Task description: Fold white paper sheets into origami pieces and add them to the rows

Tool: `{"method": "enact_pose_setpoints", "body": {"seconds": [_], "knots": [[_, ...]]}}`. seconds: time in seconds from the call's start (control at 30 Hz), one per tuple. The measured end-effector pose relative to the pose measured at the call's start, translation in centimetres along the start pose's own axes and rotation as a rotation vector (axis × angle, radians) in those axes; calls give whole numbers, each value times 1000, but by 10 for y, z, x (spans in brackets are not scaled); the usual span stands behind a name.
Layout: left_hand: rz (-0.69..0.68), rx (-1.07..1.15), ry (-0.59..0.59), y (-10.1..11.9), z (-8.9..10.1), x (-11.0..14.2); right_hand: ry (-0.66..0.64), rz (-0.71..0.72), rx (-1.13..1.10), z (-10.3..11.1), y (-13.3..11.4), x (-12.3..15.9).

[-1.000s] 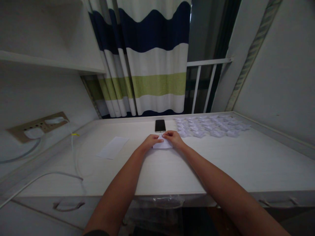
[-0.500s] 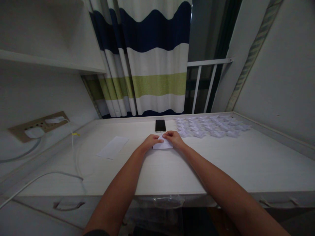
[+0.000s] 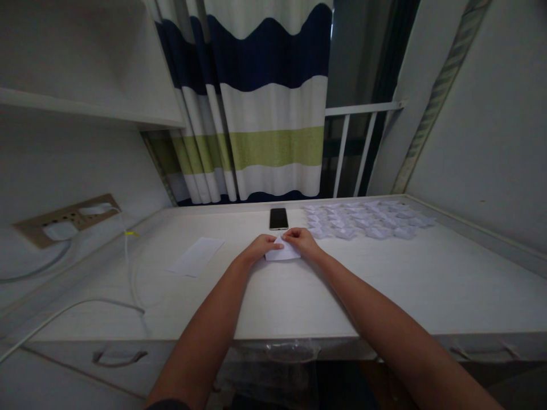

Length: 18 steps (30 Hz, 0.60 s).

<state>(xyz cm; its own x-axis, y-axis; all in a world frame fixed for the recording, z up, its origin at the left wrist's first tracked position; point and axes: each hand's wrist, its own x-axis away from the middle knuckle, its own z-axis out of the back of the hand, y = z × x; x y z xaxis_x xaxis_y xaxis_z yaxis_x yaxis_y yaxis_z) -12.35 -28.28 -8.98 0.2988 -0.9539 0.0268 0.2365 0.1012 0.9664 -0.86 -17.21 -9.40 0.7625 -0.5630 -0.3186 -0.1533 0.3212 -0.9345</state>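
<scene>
A partly folded sheet of white paper [image 3: 282,254] with a pointed top lies between my two hands near the middle of the desk. My left hand [image 3: 261,247] is closed on its left side, the thumb lying across the paper. The fingers of my right hand [image 3: 301,239] pinch the paper near its upper point. Just beyond the hands is a dark-screened phone [image 3: 278,218]. Several folded white paper pieces [image 3: 378,232] stand in rows at the back right. Flat white paper [image 3: 196,256] lies left of my left hand.
The white desk [image 3: 294,307] runs to a raised back ledge below a striped curtain [image 3: 277,142]. White cables [image 3: 85,302] trail over its left side from a wall socket strip [image 3: 68,219]. A shelf [image 3: 85,108] overhangs the left; a wall borders the right.
Both hands stay almost in place on the folded paper, with only a very slight shift of the fingers. Nothing else has visibly moved.
</scene>
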Motion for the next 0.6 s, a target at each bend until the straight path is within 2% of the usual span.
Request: {"method": "enact_pose_setpoints", "body": {"seconds": [0.6], "knots": [[31,-40,-46,3,-2,2,-29,-36,1,-2,-7,4]]}}
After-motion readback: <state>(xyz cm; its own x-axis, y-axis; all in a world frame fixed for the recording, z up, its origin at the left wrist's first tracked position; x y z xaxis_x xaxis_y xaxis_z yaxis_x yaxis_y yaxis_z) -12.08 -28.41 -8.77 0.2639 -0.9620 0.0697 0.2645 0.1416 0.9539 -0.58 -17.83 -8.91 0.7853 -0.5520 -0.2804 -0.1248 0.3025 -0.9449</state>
